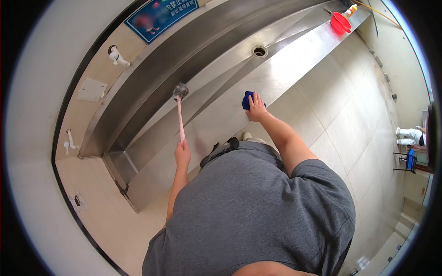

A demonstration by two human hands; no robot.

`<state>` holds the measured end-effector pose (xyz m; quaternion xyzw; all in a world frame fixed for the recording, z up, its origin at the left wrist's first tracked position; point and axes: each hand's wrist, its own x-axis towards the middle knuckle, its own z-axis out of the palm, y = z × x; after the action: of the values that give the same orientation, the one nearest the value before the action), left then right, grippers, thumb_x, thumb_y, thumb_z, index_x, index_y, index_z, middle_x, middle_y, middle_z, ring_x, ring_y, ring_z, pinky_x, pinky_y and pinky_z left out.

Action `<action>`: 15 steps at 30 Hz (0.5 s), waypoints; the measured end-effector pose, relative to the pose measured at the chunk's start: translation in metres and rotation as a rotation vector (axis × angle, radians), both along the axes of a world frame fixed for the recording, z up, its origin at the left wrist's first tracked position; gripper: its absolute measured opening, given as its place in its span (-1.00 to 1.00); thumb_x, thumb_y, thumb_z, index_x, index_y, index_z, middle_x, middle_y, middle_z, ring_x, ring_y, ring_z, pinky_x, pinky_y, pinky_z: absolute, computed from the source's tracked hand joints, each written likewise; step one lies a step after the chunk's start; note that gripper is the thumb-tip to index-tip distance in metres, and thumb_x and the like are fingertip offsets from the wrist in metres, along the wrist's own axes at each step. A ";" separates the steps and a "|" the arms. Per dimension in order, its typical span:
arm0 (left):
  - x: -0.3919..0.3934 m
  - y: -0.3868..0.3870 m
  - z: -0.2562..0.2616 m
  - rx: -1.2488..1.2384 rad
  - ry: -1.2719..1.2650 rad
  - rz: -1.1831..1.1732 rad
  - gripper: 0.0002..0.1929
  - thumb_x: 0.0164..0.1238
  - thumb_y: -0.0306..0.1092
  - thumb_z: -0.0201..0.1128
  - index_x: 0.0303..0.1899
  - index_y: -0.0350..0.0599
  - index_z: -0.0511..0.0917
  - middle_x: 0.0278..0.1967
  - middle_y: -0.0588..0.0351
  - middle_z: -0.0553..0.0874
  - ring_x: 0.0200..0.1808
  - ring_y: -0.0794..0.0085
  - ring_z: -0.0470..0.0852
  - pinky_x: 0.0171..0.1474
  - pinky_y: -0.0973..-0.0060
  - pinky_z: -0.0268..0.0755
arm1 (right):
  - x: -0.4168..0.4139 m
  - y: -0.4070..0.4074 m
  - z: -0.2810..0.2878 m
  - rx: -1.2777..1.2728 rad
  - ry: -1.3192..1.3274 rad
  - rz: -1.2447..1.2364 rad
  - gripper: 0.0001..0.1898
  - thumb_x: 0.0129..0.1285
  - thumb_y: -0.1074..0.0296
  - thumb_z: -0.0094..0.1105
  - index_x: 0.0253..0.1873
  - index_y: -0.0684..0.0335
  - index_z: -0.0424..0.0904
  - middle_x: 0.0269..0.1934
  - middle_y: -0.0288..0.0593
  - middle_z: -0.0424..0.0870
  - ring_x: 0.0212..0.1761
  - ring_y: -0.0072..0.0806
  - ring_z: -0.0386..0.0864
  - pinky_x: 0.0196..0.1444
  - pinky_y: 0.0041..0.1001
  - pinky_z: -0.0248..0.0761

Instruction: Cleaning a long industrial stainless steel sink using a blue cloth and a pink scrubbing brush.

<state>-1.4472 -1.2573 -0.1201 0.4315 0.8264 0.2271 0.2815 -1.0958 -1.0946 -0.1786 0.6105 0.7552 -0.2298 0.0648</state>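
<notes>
My left hand (182,153) grips the lower end of a long pink handle (181,120). At its far end a grey scouring-wool head (180,91) is over the inside of a long stainless-steel trough sink (221,74), near its back wall; whether it touches the steel I cannot tell. My right hand (257,107) lies with fingers spread on a dark blue cloth (246,100), pressing it against the sink's broad front ledge (221,120). Part of the cloth is hidden under the palm. A round drain (259,51) is set in the sink floor, further along.
A red plastic basin (340,23) and a yellow-capped bottle (352,9) stand at the ledge's far end. White taps (118,58) project from the tiled wall, below a blue sign (160,17). Tiled floor (331,114) lies to the right; another person (411,136) is far off near a blue chair (410,159).
</notes>
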 end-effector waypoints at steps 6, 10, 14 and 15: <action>0.008 0.008 0.015 -0.024 -0.041 -0.031 -0.63 0.39 -0.08 -0.01 -0.30 -0.27 0.48 -0.48 -0.15 0.62 -0.41 0.02 0.61 -0.32 0.20 0.38 | 0.000 0.000 0.005 -0.047 0.012 -0.023 -0.14 0.20 0.10 0.11 0.43 0.32 -0.21 0.44 0.19 -0.43 0.49 0.03 -0.33 0.44 -0.11 -0.25; 0.003 0.007 0.009 -0.020 -0.017 -0.039 -0.64 0.39 -0.08 -0.01 -0.33 -0.26 0.47 -0.52 -0.10 0.62 -0.45 0.07 0.61 -0.35 0.23 0.38 | -0.002 0.000 0.001 -0.022 0.007 -0.019 -0.15 0.21 0.10 0.10 0.44 0.31 -0.21 0.44 0.18 -0.44 0.49 0.02 -0.34 0.44 -0.12 -0.26; -0.003 0.004 0.004 -0.034 -0.003 -0.073 -0.63 0.39 -0.08 -0.01 -0.34 -0.27 0.47 -0.53 -0.10 0.62 -0.46 0.05 0.61 -0.35 0.23 0.39 | -0.004 -0.001 0.004 -0.017 -0.011 -0.022 -0.14 0.21 0.09 0.09 0.44 0.30 -0.22 0.45 0.16 -0.43 0.49 0.02 -0.34 0.44 -0.12 -0.25; -0.004 0.002 0.003 -0.037 0.008 -0.086 -0.63 0.39 -0.08 0.00 -0.34 -0.28 0.48 -0.52 -0.11 0.62 -0.46 0.06 0.61 -0.35 0.24 0.39 | -0.003 -0.002 0.003 -0.013 -0.017 -0.023 -0.14 0.21 0.08 0.09 0.44 0.30 -0.22 0.45 0.16 -0.43 0.49 0.01 -0.34 0.44 -0.12 -0.25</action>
<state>-1.4515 -1.2550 -0.1174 0.4621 0.8124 0.1978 0.2956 -1.0992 -1.0968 -0.1751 0.6208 0.7459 -0.2301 0.0724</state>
